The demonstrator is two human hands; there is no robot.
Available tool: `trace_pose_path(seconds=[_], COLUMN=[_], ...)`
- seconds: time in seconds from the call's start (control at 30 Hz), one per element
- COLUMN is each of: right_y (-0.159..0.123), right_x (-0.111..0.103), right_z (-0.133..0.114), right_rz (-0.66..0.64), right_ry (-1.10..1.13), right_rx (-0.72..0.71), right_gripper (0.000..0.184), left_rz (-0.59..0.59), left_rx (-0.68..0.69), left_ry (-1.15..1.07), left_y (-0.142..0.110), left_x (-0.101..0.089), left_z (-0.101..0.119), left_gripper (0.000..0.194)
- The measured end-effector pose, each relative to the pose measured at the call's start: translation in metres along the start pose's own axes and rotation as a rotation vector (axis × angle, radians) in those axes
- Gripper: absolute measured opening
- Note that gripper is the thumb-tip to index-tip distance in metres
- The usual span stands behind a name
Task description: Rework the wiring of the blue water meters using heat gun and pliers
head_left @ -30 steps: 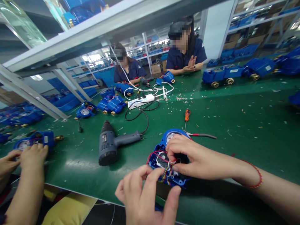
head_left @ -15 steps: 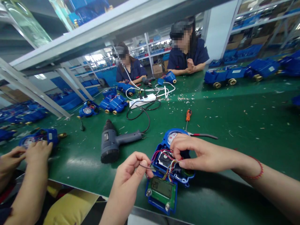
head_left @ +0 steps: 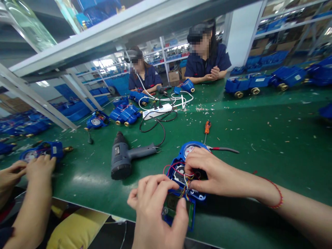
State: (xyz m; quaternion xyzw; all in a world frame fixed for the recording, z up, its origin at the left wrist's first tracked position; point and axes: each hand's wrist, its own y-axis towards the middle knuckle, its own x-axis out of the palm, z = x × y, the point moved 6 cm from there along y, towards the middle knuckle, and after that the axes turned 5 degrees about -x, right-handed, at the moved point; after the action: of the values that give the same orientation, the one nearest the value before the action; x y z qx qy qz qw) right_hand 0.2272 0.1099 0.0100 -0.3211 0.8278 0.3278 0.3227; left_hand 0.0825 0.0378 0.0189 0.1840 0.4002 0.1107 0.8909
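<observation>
A blue meter (head_left: pixel 194 144) with a round dial lies opened before me, coloured wires running out of its housing. Those wires (head_left: pixel 185 181) lead down to a green circuit board with a display (head_left: pixel 171 200) in a blue frame at the table's near edge. My left hand (head_left: pixel 158 204) hovers over this board, thumb and fingers apart, covering part of it. With bent fingers and thumb, my right hand (head_left: pixel 204 171) grips the wires inside the housing; its fingertips are partly hidden. An orange-handled screwdriver (head_left: pixel 206 128) and red-and-grey-handled pliers (head_left: pixel 224 149) lie behind the meter.
A grey heat gun (head_left: pixel 121 155) rests to the left, its cord running towards a white power strip (head_left: pixel 157 111). At far left a co-worker's hands (head_left: pixel 38 169) are on another blue meter (head_left: pixel 55 150). Two people sit across the table. More meters (head_left: pixel 287 76) line the right back.
My left hand has let go of the dark wire it pinched and moved over the display board with fingers spread. My right hand has shifted slightly left and down among the wires.
</observation>
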Motion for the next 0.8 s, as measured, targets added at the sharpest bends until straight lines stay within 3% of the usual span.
trace_pose_path(seconds=[0.07, 0.17, 0.37, 0.57, 0.7, 0.73, 0.8], right_y=[0.000, 0.000, -0.001, 0.000, -0.002, -0.003, -0.004], right_x=[0.002, 0.005, 0.008, 0.009, 0.007, 0.008, 0.008], right_z=[0.001, 0.000, 0.002, -0.001, -0.004, -0.004, -0.005], right_rz=[0.058, 0.139, 0.213, 0.225, 0.241, 0.241, 0.239], right_ry=[-0.004, 0.021, 0.027, -0.041, -0.056, -0.057, -0.060], right_rx=[-0.001, -0.026, -0.020, 0.008, 0.016, 0.013, 0.015], right_gripper=[0.012, 0.017, 0.021, 0.018, 0.011, 0.009, 0.009], left_rz=[0.057, -0.002, -0.482, -0.723, -0.722, -0.669, -0.433], left_rx=[-0.017, -0.035, -0.189, -0.208, -0.174, -0.156, -0.143], left_ry=[0.118, 0.135, -0.197, -0.318, -0.293, -0.286, -0.288], left_y=[-0.004, 0.000, 0.027, 0.039, 0.040, 0.039, 0.030], left_x=[0.008, 0.019, 0.025, 0.025, 0.027, 0.025, 0.016], left_z=[0.006, 0.005, -0.017, -0.019, -0.017, -0.018, -0.026], left_gripper=[0.015, 0.001, 0.011, 0.010, 0.011, 0.008, 0.014])
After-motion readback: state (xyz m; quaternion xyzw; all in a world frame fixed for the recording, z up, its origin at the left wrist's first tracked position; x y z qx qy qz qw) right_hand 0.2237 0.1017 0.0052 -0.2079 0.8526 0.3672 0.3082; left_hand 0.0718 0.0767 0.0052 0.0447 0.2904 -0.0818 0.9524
